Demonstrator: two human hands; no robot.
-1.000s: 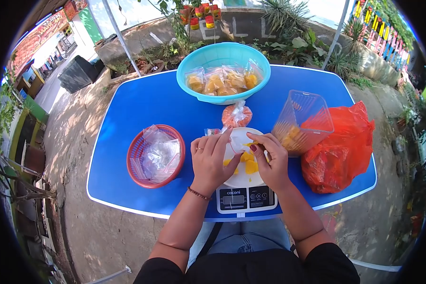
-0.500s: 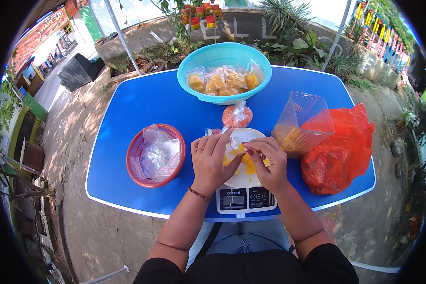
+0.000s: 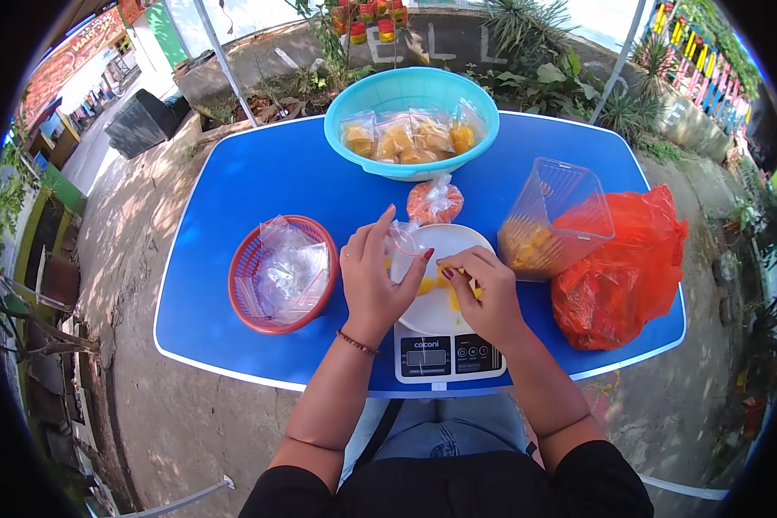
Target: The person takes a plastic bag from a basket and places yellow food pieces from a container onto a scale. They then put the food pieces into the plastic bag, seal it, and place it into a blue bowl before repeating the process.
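Note:
My left hand (image 3: 375, 274) holds a small clear plastic bag (image 3: 402, 243) with its mouth spread, over the left side of a white plate (image 3: 457, 238). My right hand (image 3: 485, 287) pinches a yellow chip-like piece (image 3: 443, 268) above the same plate, just right of the bag. More yellow pieces lie on the plate, partly hidden by my fingers. Under the plate is a kitchen scale (image 3: 440, 366) with a dark display. Behind the plate sits a tied clear bag of orange-red contents (image 3: 433, 202).
A red basket (image 3: 236, 274) of clear plastic bags stands left. At the back is a turquoise basin (image 3: 483, 138) with filled yellow packets. On the right are a clear container (image 3: 570, 194) of yellow pieces and a red plastic bag (image 3: 622, 276) on the blue table (image 3: 250, 181).
My hands have moved apart. The plastic bag is now in my left hand alone, with its mouth wider, and my right hand has lowered slightly and pinches a yellow piece.

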